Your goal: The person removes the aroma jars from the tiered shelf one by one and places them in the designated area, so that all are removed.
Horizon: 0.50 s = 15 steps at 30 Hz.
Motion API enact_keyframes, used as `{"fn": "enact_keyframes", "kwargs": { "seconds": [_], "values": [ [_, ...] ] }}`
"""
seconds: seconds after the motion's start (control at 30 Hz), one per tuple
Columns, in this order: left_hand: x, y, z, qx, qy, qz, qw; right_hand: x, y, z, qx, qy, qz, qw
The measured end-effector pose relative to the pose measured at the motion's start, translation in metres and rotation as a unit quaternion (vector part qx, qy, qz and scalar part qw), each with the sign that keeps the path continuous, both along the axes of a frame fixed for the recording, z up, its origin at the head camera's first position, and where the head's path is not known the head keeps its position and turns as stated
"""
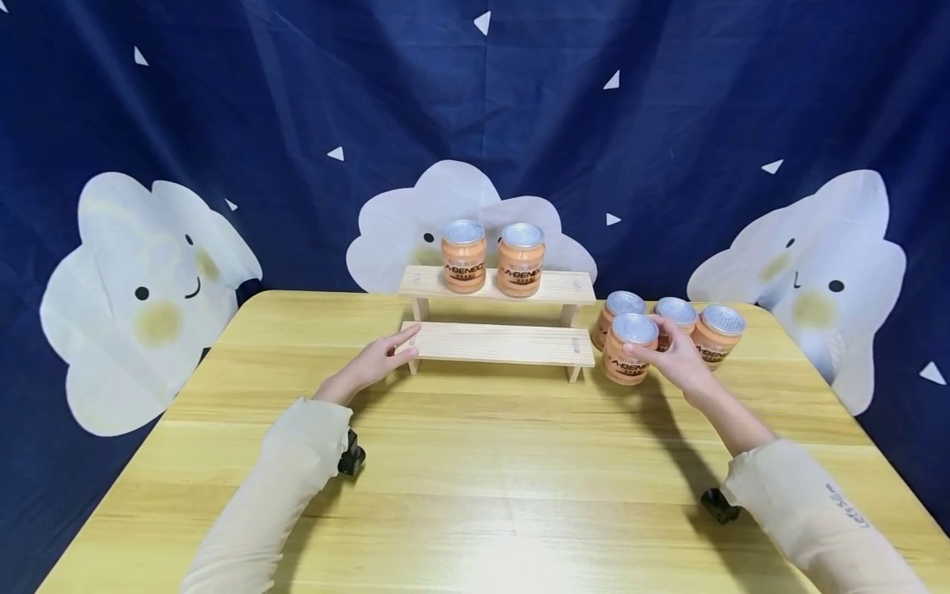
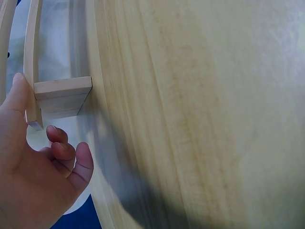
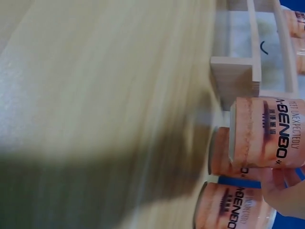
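Note:
In the head view my left hand grips the left end of the lower board of a two-tier wooden stand. The left wrist view shows one finger along the top of that board and the others curled below it. My right hand holds an orange jar with a silver lid, between thumb and fingers, just right of the stand. In the right wrist view this held jar appears raised off the table. Two matching jars, left and right, stand upright on the upper board.
Three more jars stand near the table's back right: one behind the held jar, one partly hidden by my right hand, and one farther right. The wooden table ends at a dark blue curtain with cloud prints.

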<state>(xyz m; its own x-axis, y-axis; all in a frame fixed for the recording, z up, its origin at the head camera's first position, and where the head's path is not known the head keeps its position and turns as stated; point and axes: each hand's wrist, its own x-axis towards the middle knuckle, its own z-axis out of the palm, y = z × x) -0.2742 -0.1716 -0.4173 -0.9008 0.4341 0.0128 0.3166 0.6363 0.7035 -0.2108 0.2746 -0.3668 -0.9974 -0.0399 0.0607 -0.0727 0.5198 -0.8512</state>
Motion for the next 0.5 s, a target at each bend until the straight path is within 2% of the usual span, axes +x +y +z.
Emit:
{"fn": "enact_keyframes", "kwargs": {
  "seconds": [0.5],
  "values": [
    [0.001,0.000,0.003,-0.003,0.002,0.002,1.0000,-0.002,0.007,-0.021,0.015,-0.014,0.013,0.9997]
  ]
}}
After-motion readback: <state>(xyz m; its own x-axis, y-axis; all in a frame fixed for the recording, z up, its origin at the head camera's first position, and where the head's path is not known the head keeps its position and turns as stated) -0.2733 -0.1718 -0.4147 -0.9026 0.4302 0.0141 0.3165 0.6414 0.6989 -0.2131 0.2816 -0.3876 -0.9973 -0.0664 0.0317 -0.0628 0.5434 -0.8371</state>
